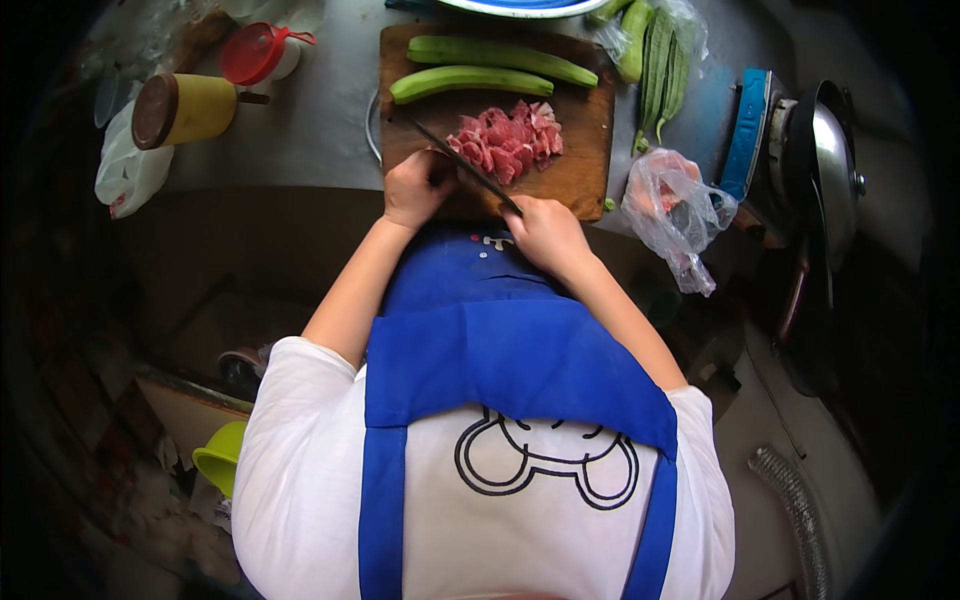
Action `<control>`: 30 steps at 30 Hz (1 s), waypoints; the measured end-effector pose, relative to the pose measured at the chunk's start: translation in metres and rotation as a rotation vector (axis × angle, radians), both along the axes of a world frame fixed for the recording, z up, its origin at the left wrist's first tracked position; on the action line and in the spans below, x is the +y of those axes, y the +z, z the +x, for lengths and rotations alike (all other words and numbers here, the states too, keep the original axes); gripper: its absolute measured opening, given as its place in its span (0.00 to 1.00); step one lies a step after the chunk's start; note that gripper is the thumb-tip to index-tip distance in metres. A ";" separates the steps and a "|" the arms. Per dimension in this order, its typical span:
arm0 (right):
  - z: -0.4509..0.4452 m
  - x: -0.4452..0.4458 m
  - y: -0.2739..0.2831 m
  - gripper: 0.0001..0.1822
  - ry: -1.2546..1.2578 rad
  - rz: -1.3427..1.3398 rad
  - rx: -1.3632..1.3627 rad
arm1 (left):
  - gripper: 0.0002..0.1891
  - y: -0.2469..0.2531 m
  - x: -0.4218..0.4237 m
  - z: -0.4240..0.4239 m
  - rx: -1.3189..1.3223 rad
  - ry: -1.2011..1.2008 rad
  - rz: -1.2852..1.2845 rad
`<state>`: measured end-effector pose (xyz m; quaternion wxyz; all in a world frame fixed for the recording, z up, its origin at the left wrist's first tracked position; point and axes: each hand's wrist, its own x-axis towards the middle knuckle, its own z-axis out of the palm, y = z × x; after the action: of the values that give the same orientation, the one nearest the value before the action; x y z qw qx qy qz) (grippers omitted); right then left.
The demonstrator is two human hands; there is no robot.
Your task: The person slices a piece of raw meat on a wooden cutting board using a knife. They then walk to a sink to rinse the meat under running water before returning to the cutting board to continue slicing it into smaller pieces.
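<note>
A wooden cutting board (pixel 581 142) lies before me at the counter's edge. Two long peeled green gourds (pixel 471 81) rest across its far part, and a pile of sliced raw meat (pixel 510 141) sits near its middle. My right hand (pixel 551 232) is closed around the near end of a knife (pixel 465 165), seen nearly edge-on, pointing up and left. At the board's near left, my left hand (pixel 420 187) has its fingers curled beside the blade; whether they hold anything is hidden.
Left stand a yellow container with a brown lid (pixel 187 111) and a red-lidded jar (pixel 259 54). Ridged gourds (pixel 660 75) and a plastic bag with raw meat (pixel 664 195) lie right, beside a blue-sided stove (pixel 746 135) bearing a lidded pan (pixel 832 165). A basin (pixel 525 9) stands beyond the board.
</note>
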<state>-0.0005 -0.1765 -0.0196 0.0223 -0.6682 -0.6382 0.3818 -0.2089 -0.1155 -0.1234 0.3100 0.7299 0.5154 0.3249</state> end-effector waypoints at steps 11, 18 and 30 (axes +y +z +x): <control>0.068 -0.021 0.032 0.30 0.215 0.506 -0.238 | 0.06 0.021 0.014 -0.019 -0.222 0.054 -0.312; 0.078 -0.027 0.021 0.35 0.276 0.576 -0.313 | 0.10 0.093 0.037 0.027 0.001 -0.442 -0.045; 0.094 -0.077 0.037 0.36 -0.105 0.567 -0.247 | 0.08 0.056 0.052 0.027 -0.040 -0.295 -0.164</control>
<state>0.0938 -0.2540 0.0170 0.1498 -0.7086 -0.6818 0.1028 -0.1820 -0.0634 -0.0675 0.4233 0.7631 0.4212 0.2471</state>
